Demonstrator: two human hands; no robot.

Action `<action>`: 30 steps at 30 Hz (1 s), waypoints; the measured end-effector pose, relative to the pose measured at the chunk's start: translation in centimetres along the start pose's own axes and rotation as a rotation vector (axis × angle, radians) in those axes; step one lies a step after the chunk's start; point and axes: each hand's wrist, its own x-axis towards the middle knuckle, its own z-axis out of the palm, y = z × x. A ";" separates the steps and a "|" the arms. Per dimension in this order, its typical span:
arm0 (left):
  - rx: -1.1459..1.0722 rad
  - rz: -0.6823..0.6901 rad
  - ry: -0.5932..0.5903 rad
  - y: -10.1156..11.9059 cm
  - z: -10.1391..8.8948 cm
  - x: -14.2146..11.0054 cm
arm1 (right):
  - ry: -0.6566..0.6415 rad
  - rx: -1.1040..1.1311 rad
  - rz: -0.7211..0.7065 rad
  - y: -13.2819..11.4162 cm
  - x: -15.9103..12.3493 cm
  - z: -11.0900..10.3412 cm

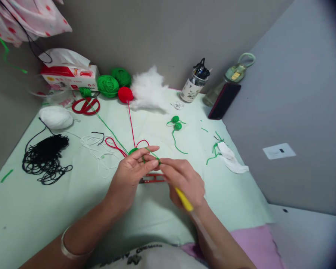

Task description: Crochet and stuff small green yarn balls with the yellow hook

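Over the worktop (81,213), the left hand (133,166) pinches green yarn (153,154) between thumb and fingers, index extended. The right hand (187,183) curls its fingers around a yellow-handled tool (184,199), just beside the left thumb.

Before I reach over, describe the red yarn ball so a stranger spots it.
At the table's back left, find the tissue box, then two large green yarn balls to its right. The red yarn ball sits between them and the white stuffing; it's the only red ball, its strand running toward the left hand.
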 end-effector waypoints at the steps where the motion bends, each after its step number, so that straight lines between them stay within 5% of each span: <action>1: -0.031 -0.025 -0.012 0.0 0.0 0.1 | -0.020 -0.087 -0.043 0.0 -0.1 0.1; 5: -0.158 -0.169 -0.103 0.1 -0.1 0.2 | -0.007 -0.056 0.052 0.0 -0.1 0.2; 11: -0.162 -0.157 -0.109 0.4 -0.3 -0.1 | 0.196 0.604 0.484 0.3 0.7 -0.2; 18: -0.040 -0.076 -0.118 -0.1 0.1 -0.3 | 0.125 0.430 0.338 0.1 0.6 0.5; 24: -0.224 -0.177 -0.140 -0.3 0.1 0.0 | 0.079 0.144 0.203 -0.1 -0.1 0.6; 30: -0.251 -0.142 -0.064 0.0 -0.2 0.2 | 0.238 0.658 0.593 0.5 0.7 0.0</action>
